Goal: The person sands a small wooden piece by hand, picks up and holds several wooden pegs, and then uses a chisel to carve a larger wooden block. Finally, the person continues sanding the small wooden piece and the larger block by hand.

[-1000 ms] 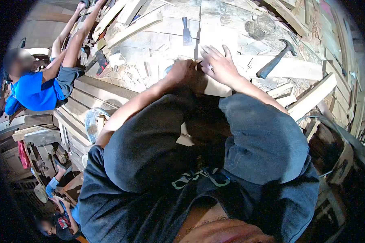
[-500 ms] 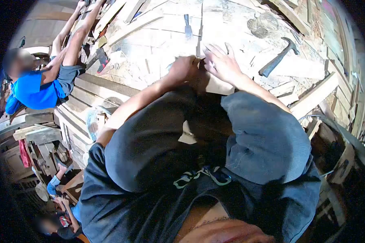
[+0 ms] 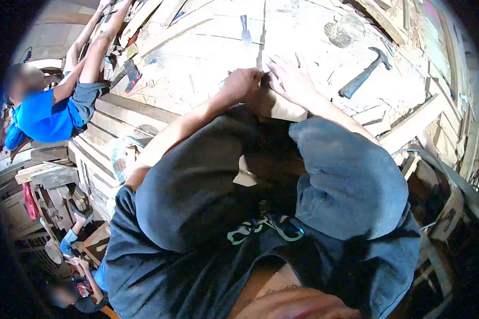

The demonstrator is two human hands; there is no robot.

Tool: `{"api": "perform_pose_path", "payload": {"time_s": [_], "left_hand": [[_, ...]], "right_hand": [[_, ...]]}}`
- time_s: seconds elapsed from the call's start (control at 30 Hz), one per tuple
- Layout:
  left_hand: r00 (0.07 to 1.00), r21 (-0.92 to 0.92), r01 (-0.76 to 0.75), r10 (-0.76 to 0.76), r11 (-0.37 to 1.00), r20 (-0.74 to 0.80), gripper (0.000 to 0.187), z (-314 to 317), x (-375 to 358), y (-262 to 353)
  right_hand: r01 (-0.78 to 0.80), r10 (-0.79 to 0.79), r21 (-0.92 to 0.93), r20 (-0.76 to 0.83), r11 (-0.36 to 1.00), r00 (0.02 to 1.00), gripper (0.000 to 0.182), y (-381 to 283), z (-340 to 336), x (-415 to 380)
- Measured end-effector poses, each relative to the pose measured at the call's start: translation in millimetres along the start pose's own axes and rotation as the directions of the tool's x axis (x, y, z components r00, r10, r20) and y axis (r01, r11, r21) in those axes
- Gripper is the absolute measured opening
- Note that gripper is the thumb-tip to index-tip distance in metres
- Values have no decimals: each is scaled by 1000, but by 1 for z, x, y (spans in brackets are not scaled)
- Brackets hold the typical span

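Observation:
My left hand (image 3: 241, 85) is closed at the near edge of the brightly lit work surface; what its fingers hold is too small to make out. Beside it, my right hand (image 3: 292, 82) lies with its fingers spread, over the upper part of a pale wooden piece (image 3: 283, 107) between my knees. Glare washes out the fingertips. A claw hammer (image 3: 366, 73) rests to the right of my right hand. Beyond my hands lies a dark-handled tool (image 3: 245, 30), possibly a chisel.
A clear bag or container (image 3: 350, 29) lies at the upper right. Wood strips (image 3: 412, 123) are piled at the right. A person in blue (image 3: 48, 117) sits at the left near a red-and-black tool (image 3: 132, 77); another person (image 3: 85, 276) is at the lower left.
My right hand has shifted very slightly and my left stays nearly in place. The person in blue has moved an arm a little.

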State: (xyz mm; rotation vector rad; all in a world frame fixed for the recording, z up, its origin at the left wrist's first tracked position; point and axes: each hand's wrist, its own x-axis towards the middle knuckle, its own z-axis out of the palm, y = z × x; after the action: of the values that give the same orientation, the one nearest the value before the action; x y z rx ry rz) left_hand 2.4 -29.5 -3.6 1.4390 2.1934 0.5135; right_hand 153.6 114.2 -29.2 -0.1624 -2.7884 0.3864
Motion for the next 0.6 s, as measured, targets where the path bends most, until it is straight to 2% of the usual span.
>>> {"api": "perform_pose_path", "payload": {"time_s": [0.03, 0.13, 0.23, 0.33, 0.37, 0.47, 0.6], "left_hand": [[995, -38, 95, -94, 995, 42, 28, 1, -2, 2], [995, -32, 93, -92, 995, 25, 29, 4, -8, -6], [1000, 0, 6, -6, 1000, -1, 29, 1, -3, -3], [999, -41, -26, 27, 999, 26, 29, -8, 1, 6], [1000, -55, -18, 17, 998, -13, 28, 2, 3, -4], [999, 102, -8, 4, 995, 38, 28, 7, -5, -12], [998, 98, -34, 28, 995, 63, 26, -5, -6, -8]], "right_hand": [[-20, 19, 47, 23, 999, 1000, 52, 1, -2, 1], [-51, 48, 53, 58, 997, 997, 53, -1, -5, 3], [-46, 44, 58, 43, 997, 998, 54, -1, -3, 2], [-39, 38, 32, 49, 999, 998, 54, -1, -3, 2], [-39, 37, 40, 50, 998, 998, 54, -1, -3, 2], [-43, 41, 53, 48, 998, 998, 55, -1, -6, 3], [-56, 53, 61, 43, 997, 998, 54, -2, -5, 4]]}}
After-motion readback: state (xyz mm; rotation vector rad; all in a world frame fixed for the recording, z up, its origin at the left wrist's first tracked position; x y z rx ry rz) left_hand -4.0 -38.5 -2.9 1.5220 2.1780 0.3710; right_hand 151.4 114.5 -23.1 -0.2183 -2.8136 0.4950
